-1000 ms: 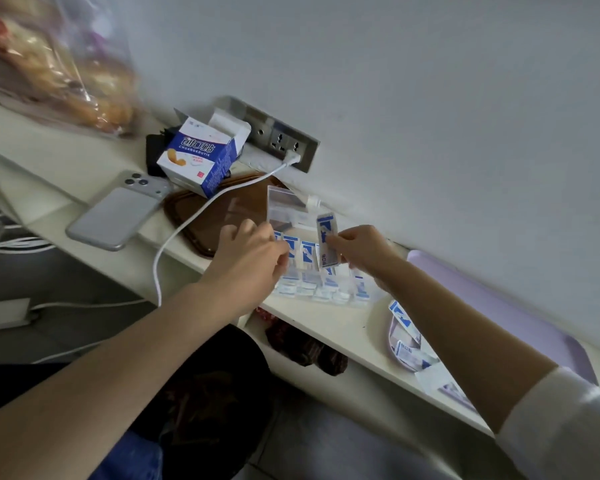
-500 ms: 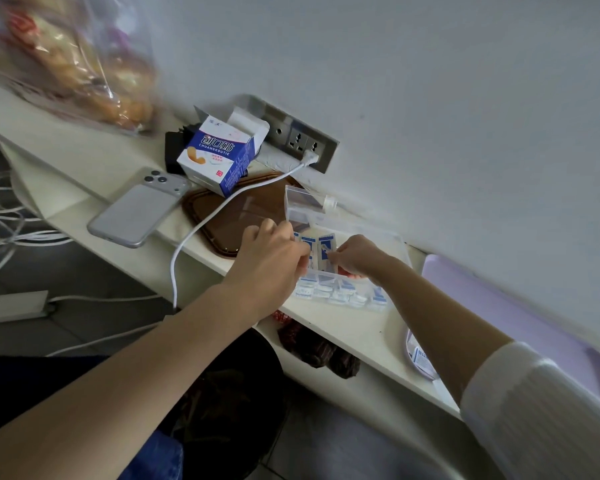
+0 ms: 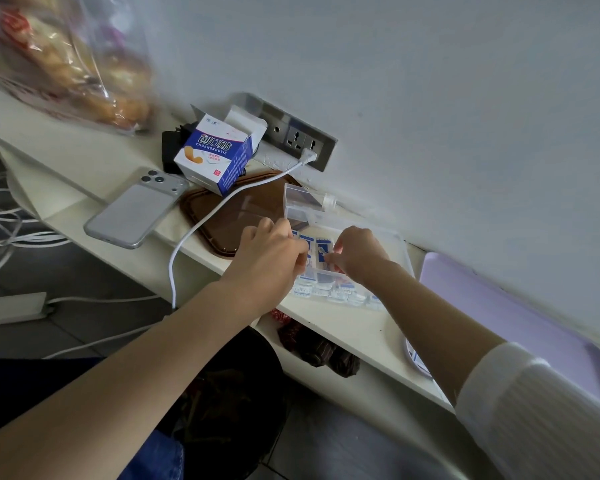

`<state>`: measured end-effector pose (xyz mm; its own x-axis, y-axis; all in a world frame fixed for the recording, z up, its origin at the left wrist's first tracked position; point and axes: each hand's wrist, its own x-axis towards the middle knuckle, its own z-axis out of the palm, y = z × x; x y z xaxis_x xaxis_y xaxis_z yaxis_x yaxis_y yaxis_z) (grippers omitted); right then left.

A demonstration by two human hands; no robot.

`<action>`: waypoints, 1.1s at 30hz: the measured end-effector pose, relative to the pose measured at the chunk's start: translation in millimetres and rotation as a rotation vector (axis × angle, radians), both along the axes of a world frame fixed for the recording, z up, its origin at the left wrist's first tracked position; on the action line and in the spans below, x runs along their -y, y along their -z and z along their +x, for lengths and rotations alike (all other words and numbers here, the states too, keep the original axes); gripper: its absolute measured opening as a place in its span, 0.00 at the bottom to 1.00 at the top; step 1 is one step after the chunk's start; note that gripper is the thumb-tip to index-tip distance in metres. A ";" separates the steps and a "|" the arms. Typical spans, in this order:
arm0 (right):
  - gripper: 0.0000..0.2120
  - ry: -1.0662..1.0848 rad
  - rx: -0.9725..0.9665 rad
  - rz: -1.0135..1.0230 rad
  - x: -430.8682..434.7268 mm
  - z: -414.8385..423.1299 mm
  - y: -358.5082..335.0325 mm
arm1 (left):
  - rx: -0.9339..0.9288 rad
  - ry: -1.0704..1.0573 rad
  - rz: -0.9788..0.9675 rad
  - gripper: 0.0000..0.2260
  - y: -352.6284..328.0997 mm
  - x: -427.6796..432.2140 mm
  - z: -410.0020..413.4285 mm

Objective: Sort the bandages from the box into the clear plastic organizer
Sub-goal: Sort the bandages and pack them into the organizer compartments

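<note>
Placement step: your right hand (image 3: 355, 256) pinches a bandage (image 3: 324, 252) upright in the clear organizer (image 3: 400, 247) on the surface. Left hand (image 3: 269, 261) fingers (image 3: 297, 251) curl at its end; grip cannot be told. Next: release, fetch from box (image 3: 215, 157).

Home desk: wall socket (image 3: 300, 142), phone (image 3: 136, 207), snack bag (image 3: 66, 60).
</note>
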<state>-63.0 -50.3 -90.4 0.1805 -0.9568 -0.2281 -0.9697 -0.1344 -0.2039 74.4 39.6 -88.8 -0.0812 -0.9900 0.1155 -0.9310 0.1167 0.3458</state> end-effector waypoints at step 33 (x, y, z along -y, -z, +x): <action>0.13 0.063 -0.002 0.169 19.9 -20.2 8.9 | 0.023 0.003 0.003 0.09 0.1 -1.2 -2.1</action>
